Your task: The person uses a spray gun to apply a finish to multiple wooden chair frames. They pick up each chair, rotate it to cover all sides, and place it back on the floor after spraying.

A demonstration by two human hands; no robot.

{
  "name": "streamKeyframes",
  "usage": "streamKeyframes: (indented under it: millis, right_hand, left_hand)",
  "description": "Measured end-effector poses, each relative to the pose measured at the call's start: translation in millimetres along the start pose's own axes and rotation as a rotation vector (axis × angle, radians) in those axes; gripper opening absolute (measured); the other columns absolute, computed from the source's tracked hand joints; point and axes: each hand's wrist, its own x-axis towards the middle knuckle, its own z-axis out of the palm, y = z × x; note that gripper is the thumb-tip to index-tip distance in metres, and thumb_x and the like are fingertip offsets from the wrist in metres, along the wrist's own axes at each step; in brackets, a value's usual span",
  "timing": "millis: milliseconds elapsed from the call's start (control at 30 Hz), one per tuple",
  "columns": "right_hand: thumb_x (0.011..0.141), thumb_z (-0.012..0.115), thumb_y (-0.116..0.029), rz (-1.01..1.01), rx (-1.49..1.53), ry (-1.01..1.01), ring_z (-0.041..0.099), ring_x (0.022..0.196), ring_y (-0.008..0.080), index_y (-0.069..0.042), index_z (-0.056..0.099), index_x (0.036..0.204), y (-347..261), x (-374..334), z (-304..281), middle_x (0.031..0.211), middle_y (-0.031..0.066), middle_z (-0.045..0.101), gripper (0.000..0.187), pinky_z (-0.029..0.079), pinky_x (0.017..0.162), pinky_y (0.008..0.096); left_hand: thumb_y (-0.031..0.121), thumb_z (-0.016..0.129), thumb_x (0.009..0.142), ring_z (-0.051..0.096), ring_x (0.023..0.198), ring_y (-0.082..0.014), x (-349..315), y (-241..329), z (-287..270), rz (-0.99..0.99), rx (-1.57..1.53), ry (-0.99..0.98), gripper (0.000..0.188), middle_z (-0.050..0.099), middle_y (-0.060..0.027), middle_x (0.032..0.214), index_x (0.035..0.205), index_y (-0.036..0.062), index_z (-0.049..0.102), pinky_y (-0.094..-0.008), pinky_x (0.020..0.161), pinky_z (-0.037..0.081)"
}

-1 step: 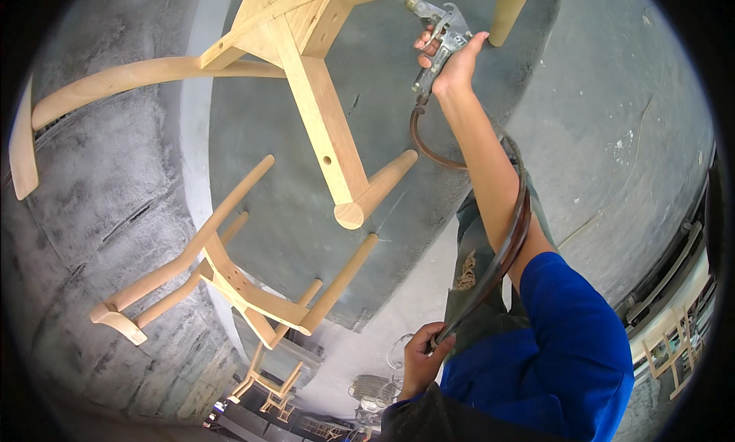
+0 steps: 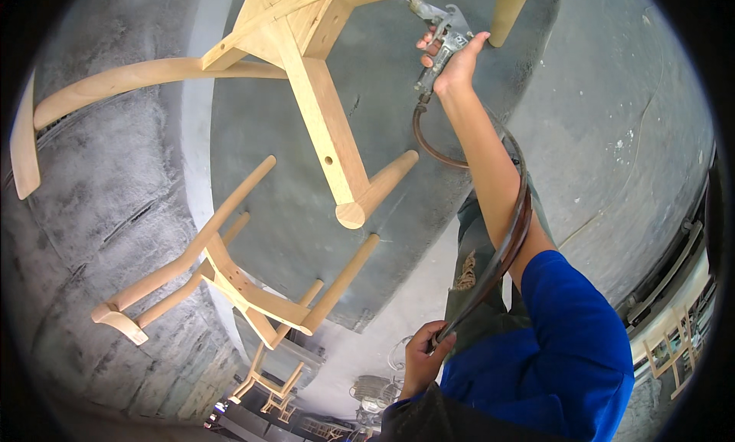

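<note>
My right hand (image 2: 459, 68) is wrapped round the handle of a metal spray gun (image 2: 452, 34), held out on a stretched arm. Its nozzle points up and left toward a pale wooden chair frame (image 2: 325, 112), apart from the wood. From the base of the gun a dark hose (image 2: 496, 270) loops back along my right forearm. Lower down, my left hand (image 2: 423, 359) is closed on this hose close to my body. The chair frame shows bare wood, a round leg end and a small drilled hole; its top runs out of view.
A second wooden chair frame (image 2: 253, 289) stands to the left, with smaller frames (image 2: 268, 384) farther off. A fan (image 2: 374, 392) is at the lower middle. Stacked wooden frames (image 2: 672, 350) appear at the right rim. Grey stained floor (image 2: 612, 135) lies right of my arm.
</note>
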Motion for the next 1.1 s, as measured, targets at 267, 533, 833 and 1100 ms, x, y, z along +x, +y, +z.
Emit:
streamKeyframes:
  millis: [267, 533, 833, 1100]
  right_hand:
    - [0.096, 0.04, -0.074, -0.017, -0.248, 0.334, 0.065, 0.068, 0.0202, -0.009, 0.058, 0.108, -13.8, -35.2, -65.5, 0.077, 0.0064, 0.063, 0.068, 0.04, 0.052, 0.0311]
    - [0.101, 0.049, -0.06, 0.036, -0.279, 0.128, 0.068, 0.08, 0.0146, -0.01, 0.062, 0.106, -75.4, -192.0, -54.0, 0.089, 0.0027, 0.068, 0.053, 0.044, 0.052, 0.0257]
    - [0.101, 0.05, -0.057, -0.147, -0.371, -0.316, 0.058, 0.069, 0.013, -0.012, 0.056, 0.097, -122.5, -232.5, 151.5, 0.076, 0.0007, 0.057, 0.046, 0.033, 0.045, 0.0242]
    - [0.104, 0.043, -0.057, -0.188, -0.102, -0.548, 0.055, 0.068, 0.0147, -0.009, 0.054, 0.097, -133.1, -252.0, 202.8, 0.077, 0.003, 0.056, 0.049, 0.035, 0.043, 0.024]
  left_hand:
    - [0.016, 0.071, 0.095, 0.056, 0.081, -0.0082, 3.9, 0.7, -28.9, 0.139, 0.111, -0.074, 0.023, 0.064, 0.0008, 0.091, 0.11, -0.0015, 0.068, -0.0234, 0.074, 0.046]
    - [0.024, 0.08, 0.088, 0.059, 0.079, -0.0095, -34.8, -16.3, -89.5, 0.197, 0.285, -0.227, 0.027, 0.071, -0.0032, 0.089, 0.101, 0.0014, 0.073, -0.0263, 0.073, 0.047]
    - [0.029, 0.078, 0.09, 0.057, 0.077, -0.0072, -99.0, 1.6, -119.1, 0.466, 0.026, -0.188, 0.028, 0.068, -0.001, 0.084, 0.099, 0.0026, 0.073, -0.0254, 0.069, 0.046]
    - [0.038, 0.077, 0.09, 0.057, 0.069, -0.0075, -115.6, -12.6, -130.7, 0.665, -0.029, -0.182, 0.034, 0.068, -0.0007, 0.076, 0.096, 0.0037, 0.075, -0.0252, 0.063, 0.044]
